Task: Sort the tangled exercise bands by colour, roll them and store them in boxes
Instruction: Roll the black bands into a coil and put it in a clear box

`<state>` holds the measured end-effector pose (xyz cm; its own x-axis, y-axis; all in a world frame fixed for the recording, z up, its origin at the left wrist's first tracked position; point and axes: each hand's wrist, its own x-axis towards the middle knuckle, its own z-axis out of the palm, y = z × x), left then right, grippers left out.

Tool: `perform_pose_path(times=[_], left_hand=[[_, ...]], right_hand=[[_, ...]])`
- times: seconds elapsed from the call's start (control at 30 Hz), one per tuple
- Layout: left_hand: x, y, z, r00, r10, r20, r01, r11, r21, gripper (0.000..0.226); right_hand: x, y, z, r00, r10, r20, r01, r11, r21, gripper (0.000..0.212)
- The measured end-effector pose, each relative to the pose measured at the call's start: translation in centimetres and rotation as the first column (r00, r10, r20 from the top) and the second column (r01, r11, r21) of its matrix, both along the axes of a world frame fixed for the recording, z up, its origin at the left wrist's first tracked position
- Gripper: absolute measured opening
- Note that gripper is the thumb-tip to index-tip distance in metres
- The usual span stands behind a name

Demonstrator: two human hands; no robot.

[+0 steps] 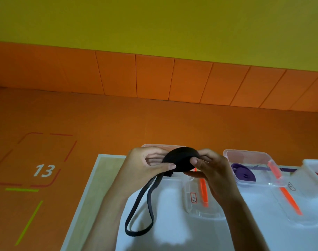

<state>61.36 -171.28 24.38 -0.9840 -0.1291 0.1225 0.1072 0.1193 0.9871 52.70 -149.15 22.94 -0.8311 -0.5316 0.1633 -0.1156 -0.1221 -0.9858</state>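
Both hands hold a black exercise band (179, 159), partly wound into a thick roll, above the white table (172, 232). My left hand (145, 165) pinches the roll's left side with thumb and fingers. My right hand (210, 167) grips its right side. The band's loose end hangs down as a long loop (142, 212) onto the table. Under the roll stands a clear plastic box (154, 147), mostly hidden by my hands. A second clear box (252, 167) to the right holds a rolled purple band (242, 172).
A clear lid with an orange clip (203, 194) lies in front of the first box, another lid with an orange clip (290, 200) in front of the second. A third box (315, 171) with something red sits at the right edge. Orange floor mats surround the table.
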Motion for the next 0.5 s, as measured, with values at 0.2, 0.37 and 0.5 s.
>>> perform_pose_path(times=[0.2,0.37,0.5], left_hand=[[0.2,-0.5,0.1,1.000,-0.017,0.011,0.018,0.977,-0.213,0.023],[0.0,0.2,0.0,1.000,-0.018,-0.005,0.017,0.990,-0.143,0.026],[0.0,-0.4,-0.3,1.000,-0.018,0.019,0.021,0.990,-0.143,0.021]], right_hand=[[-0.5,0.7,1.1,0.956,0.159,-0.245,-0.058,0.926,0.374,0.029],[-0.4,0.7,1.1,0.986,0.038,-0.161,-0.017,0.991,0.135,0.015],[-0.3,0.8,0.4,0.998,0.043,-0.038,-0.043,0.999,0.010,0.015]])
